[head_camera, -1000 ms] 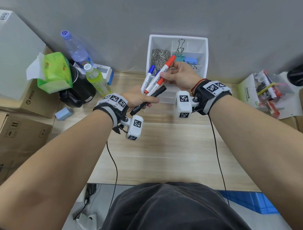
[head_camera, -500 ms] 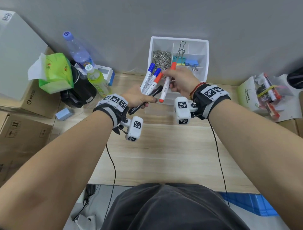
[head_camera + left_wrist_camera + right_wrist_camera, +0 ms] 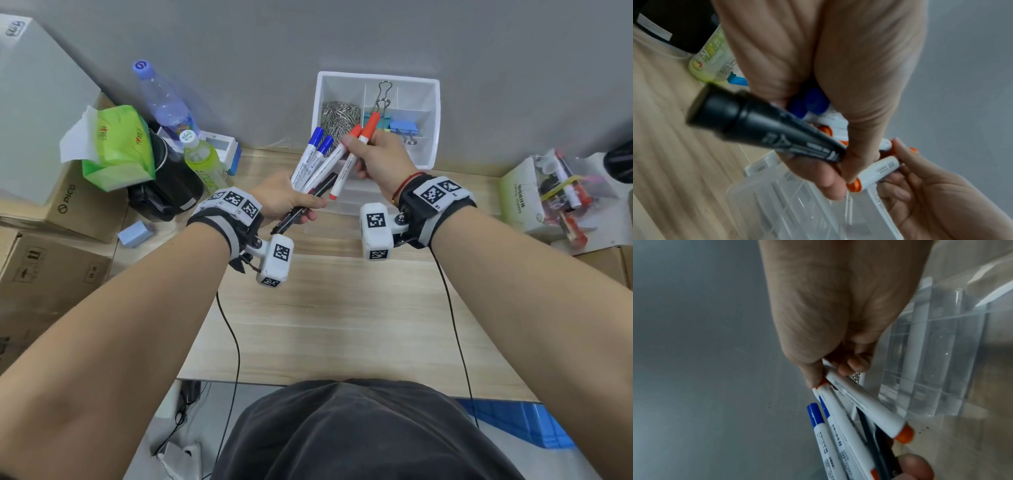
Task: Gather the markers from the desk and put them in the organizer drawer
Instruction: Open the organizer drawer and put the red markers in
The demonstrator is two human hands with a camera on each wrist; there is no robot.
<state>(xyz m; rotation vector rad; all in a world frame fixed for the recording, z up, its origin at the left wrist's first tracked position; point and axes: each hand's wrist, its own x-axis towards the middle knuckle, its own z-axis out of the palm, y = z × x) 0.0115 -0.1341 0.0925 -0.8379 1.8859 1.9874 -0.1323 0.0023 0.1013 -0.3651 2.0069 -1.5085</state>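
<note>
Blue, red and black markers point(image 3: 313, 168) fan from the curled left hand point(image 3: 286, 202); the right hand point(image 3: 383, 157) pinches one red marker point(image 3: 352, 161) above the clear drawer point(image 3: 797, 203) at the surface's far edge.

Even, soft light; wide-angle bending at edges; wrist views blurred.

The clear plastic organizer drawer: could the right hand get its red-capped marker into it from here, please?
Probably yes: the clear plastic organizer drawer stands open just below the right hand, which holds the red-capped marker; nothing lies between.
</note>
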